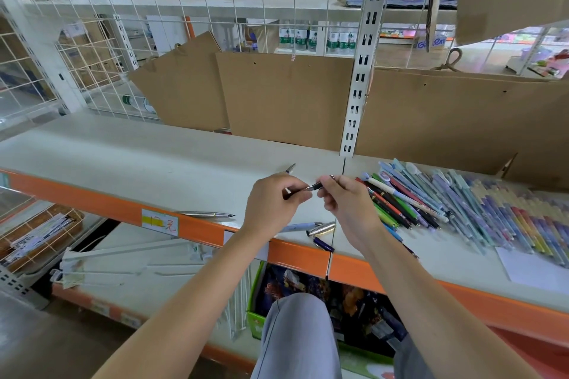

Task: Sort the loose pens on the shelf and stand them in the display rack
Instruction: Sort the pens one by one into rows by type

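Both my hands hold one dark pen (313, 186) above the white shelf (138, 160). My left hand (274, 203) pinches its left end and my right hand (345, 200) grips its capped right end. A second pen tip (290, 168) pokes out behind my left hand. A heap of loose pens (409, 197) in several colours lies to the right of my right hand. A silver pen (204, 214), a white-and-blue pen (300, 226), a silver cap (322, 228) and a dark blue cap (323, 245) lie near the front edge. No display rack is in view.
Brown paper bags (283, 95) lean against the wire grid at the back. The orange shelf lip (107, 203) runs along the front. A white sheet (535, 268) lies at the right. A box of goods (338, 295) sits below by my knee. Another person stands far behind.
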